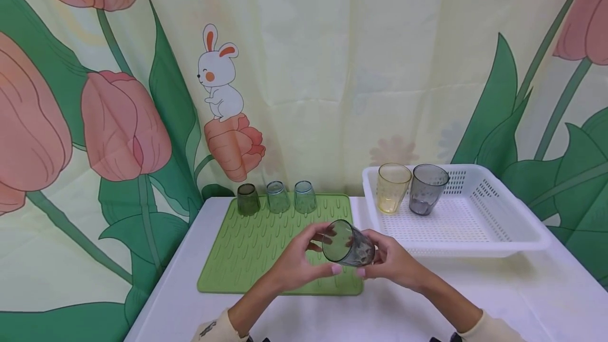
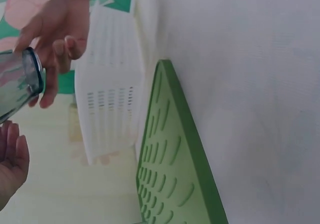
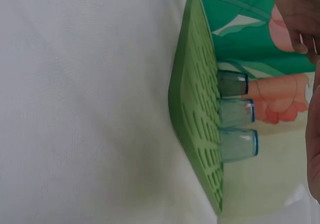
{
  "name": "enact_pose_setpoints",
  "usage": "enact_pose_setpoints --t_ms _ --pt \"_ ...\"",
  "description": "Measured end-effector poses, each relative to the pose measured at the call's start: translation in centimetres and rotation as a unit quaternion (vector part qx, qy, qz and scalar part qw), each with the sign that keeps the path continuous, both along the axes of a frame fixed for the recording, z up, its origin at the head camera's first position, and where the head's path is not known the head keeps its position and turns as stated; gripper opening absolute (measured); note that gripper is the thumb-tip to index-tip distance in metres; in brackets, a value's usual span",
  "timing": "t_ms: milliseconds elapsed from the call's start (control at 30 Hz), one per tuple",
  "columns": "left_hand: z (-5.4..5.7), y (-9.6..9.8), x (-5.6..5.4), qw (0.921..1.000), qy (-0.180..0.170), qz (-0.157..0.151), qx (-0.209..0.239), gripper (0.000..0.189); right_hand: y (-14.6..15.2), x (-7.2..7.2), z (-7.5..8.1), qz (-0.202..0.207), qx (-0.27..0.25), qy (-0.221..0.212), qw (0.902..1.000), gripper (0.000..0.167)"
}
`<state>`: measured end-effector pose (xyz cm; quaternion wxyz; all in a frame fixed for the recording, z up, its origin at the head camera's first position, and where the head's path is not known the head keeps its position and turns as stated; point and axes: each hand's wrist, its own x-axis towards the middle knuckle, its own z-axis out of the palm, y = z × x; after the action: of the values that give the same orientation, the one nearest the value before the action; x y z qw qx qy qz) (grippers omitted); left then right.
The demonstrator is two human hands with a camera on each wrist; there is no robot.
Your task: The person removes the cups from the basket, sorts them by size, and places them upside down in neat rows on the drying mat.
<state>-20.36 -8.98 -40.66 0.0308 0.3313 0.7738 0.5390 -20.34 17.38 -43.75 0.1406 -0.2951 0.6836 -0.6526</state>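
Observation:
In the head view, a grey drinking glass (image 1: 349, 244) is held tilted over the right part of a green drying mat (image 1: 266, 257), its mouth facing left. My right hand (image 1: 394, 262) grips it around the base end. Around the mouth end is my left hand (image 1: 304, 260), fingers behind the rim and thumb below. In the left wrist view the glass (image 2: 17, 79) is cut off by the frame edge, the right hand (image 2: 62, 39) at its thick base and the left fingertips (image 2: 12, 134) just under it. The right wrist view hides the glass.
Along the mat's back edge stand a dark glass (image 1: 248, 200) and two bluish glasses (image 1: 278, 198), narrow ends up. A white perforated basket (image 1: 475, 247) at right holds a yellow glass (image 1: 392, 189) and a grey glass (image 1: 427, 191), both upright. A printed curtain (image 1: 309, 67) hangs behind.

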Motion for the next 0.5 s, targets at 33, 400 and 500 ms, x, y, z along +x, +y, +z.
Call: enact_pose_setpoints --t_ms 33,400,500 --pt "-0.1 -0.1 0.0 1.0000 0.002 0.000 -0.003 0.074 0.1 0.0 0.1 -0.001 -0.001 -0.001 1.0000 0.056" --pt "-0.8 -0.7 -0.2 0.9997 -0.016 0.014 -0.009 0.076 0.9 -0.5 1.0 -0.012 -0.007 -0.001 0.9999 0.060" --pt "-1.0 -0.8 -0.2 0.9995 -0.026 0.016 -0.006 0.075 0.9 -0.7 1.4 -0.011 -0.011 0.001 0.9999 0.061"
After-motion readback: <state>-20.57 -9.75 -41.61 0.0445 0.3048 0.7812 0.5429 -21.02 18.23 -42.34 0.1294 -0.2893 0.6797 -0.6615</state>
